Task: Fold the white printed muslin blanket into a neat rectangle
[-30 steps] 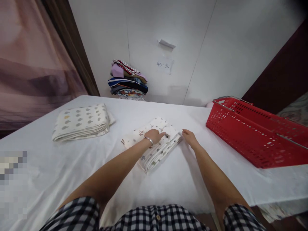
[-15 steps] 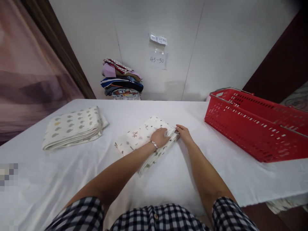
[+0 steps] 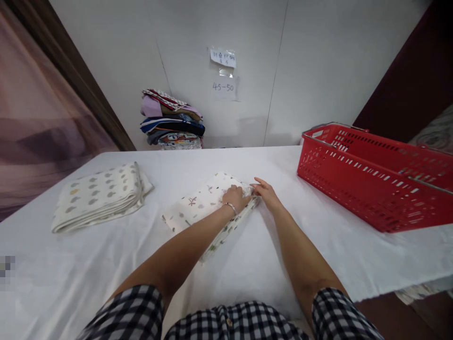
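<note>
The white-draped worktop (image 3: 269,269) stands before a pale wall (image 3: 255,28). The left hand (image 3: 234,199) rests bent fingers on a folded print cloth (image 3: 203,203) at mid-worktop; the right hand (image 3: 266,194) touches that cloth's right corner. I cannot tell whether either hand's fingers grip fabric. Toward the far left corner lies 1 folded spotted cloth (image 3: 99,193); near the right edge, a red basket (image 3: 339,189); beyond the far edge, stacked fabrics (image 3: 171,123).

Basket (image 3: 350,192): smooth plastic; handle (image 3: 430,184), metal. Left of basket: printed cloth (image 3: 200,203), matt. Beneath basket: bench cover (image 3: 336,236), creased fabric.
</note>
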`<state>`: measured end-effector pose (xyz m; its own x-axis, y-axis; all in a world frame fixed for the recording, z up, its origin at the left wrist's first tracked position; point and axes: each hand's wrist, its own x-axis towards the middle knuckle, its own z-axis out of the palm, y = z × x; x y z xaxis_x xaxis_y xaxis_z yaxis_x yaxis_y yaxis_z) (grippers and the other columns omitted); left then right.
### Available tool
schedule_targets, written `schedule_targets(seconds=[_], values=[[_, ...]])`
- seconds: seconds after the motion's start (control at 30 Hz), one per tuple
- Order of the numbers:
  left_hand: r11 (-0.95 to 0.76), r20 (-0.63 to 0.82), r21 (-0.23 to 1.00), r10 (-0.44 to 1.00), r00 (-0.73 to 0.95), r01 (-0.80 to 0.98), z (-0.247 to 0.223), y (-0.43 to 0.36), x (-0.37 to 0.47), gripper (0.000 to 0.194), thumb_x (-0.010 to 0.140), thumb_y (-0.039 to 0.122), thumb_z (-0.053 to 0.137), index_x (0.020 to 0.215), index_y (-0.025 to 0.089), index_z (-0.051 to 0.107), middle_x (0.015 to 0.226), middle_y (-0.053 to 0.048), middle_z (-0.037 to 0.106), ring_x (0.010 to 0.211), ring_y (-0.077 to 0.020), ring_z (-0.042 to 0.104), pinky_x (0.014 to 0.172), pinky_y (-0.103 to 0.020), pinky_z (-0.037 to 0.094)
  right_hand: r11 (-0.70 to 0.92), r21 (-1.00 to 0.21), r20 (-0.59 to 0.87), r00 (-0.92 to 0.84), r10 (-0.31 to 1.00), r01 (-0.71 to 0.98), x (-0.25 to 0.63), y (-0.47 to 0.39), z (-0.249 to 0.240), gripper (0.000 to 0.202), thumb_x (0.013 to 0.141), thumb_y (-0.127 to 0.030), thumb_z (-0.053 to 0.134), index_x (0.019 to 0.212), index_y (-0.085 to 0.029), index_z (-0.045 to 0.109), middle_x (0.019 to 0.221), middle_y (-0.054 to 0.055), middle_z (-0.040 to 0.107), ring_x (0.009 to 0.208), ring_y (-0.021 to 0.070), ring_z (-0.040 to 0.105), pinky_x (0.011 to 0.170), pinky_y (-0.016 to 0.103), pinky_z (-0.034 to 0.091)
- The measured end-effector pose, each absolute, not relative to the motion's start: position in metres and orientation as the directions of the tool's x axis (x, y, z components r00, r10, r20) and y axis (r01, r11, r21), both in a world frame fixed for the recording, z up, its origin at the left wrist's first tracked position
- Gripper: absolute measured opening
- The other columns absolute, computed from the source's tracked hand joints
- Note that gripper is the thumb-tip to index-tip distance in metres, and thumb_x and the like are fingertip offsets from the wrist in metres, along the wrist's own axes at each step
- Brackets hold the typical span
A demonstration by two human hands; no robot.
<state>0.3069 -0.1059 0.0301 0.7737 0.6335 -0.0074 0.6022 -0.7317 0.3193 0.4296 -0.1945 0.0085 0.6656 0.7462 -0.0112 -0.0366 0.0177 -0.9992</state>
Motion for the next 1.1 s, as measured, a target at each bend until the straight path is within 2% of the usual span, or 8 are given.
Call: schedule_targets(seconds=[0.23,0.37,0.43,0.5,0.6,0.7,0.97,1.1], values=[[-0.707,-0.023,0.356,0.646,0.763,0.610,0.037,-0.108,0.311,0.052,0.075,0.061,0.048,0.102,0.017,0.059,0.110,-0.013,0.058,0.104,-0.0268,0.054,0.080,-0.032,0.043,0.135,-0.976,0.008,0.593,0.805,-0.170,0.426,-0.197,0.012,0.057,0.075,-0.038,0.061,0.127,-0.022,0.046,0.114,0.008,0.062,0.083,0.0162,0.064,0.084,0.034,0.047],[-0.687,-0.071,0.366,0.652,0.755,0.628,0.044,-0.104,0.315,0.040,0.081,0.044,0.044,0.105,0.016,0.059,0.111,-0.013,0.060,0.100,-0.0241,0.058,0.076,-0.029,0.044,0.170,-0.973,0.053,0.569,0.821,-0.154,0.422,-0.198,0.017,0.053,0.079,-0.038,0.058,0.128,-0.024,0.044,0.115,0.007,0.060,0.085,0.0164,0.065,0.085,0.033,0.048],[-0.683,-0.089,0.376,0.646,0.758,0.626,0.050,-0.097,0.314,0.034,0.082,0.036,0.042,0.105,0.016,0.059,0.109,-0.012,0.062,0.098,-0.0224,0.058,0.075,-0.028,0.044,0.102,-0.992,0.031,0.624,0.780,-0.079,0.424,-0.200,0.021,0.048,0.082,-0.036,0.054,0.127,-0.023,0.045,0.114,0.006,0.061,0.079,0.0137,0.065,0.081,0.030,0.049],[-0.690,-0.096,0.372,0.637,0.765,0.621,0.059,-0.089,0.311,0.032,0.081,0.030,0.041,0.103,0.016,0.060,0.105,-0.011,0.064,0.097,-0.0212,0.059,0.075,-0.026,0.044,-0.092,-0.996,-0.057,0.697,0.715,0.013,0.428,-0.203,0.024,0.037,0.083,-0.033,0.052,0.118,-0.020,0.052,0.106,0.007,0.064,0.066,0.0106,0.063,0.071,0.026,0.050],[-0.719,-0.109,0.347,0.607,0.787,0.602,0.079,-0.078,0.308,0.030,0.078,0.027,0.042,0.097,0.016,0.062,0.100,-0.009,0.066,0.093,-0.0204,0.060,0.073,-0.025,0.045,-0.341,-0.937,-0.188,0.714,0.674,0.075,0.435,-0.209,0.026,0.020,0.079,-0.032,0.057,0.086,-0.014,0.064,0.080,0.007,0.068,0.048,0.0093,0.055,0.054,0.024,0.048],[-0.765,-0.142,0.313,0.549,0.824,0.564,0.098,-0.078,0.313,0.027,0.075,0.028,0.047,0.092,0.016,0.065,0.096,-0.009,0.067,0.091,-0.0201,0.060,0.072,-0.024,0.045,-0.390,-0.917,-0.241,0.659,0.713,0.086,0.438,-0.212,0.023,0.021,0.073,-0.033,0.065,0.064,-0.014,0.062,0.059,0.004,0.064,0.041,0.0102,0.051,0.047,0.024,0.044],[-0.816,-0.274,0.215,0.476,0.835,0.536,0.074,-0.120,0.336,0.031,0.067,0.032,0.057,0.090,0.014,0.067,0.092,-0.014,0.067,0.077,-0.0240,0.064,0.065,-0.029,0.049,-0.384,-0.922,-0.273,0.609,0.745,0.056,0.439,-0.213,0.017,0.023,0.076,-0.037,0.062,0.070,-0.016,0.059,0.062,0.003,0.065,0.044,0.0120,0.056,0.047,0.024,0.046],[-0.827,-0.260,0.200,0.472,0.842,0.526,0.061,-0.126,0.334,0.036,0.068,0.029,0.055,0.099,0.012,0.064,0.099,-0.017,0.065,0.084,-0.0274,0.063,0.068,-0.033,0.050,-0.404,-0.914,-0.316,0.585,0.747,0.022,0.440,-0.215,0.018,0.030,0.077,-0.044,0.061,0.074,-0.014,0.058,0.065,0.007,0.066,0.047,0.0150,0.060,0.043,0.024,0.045]])
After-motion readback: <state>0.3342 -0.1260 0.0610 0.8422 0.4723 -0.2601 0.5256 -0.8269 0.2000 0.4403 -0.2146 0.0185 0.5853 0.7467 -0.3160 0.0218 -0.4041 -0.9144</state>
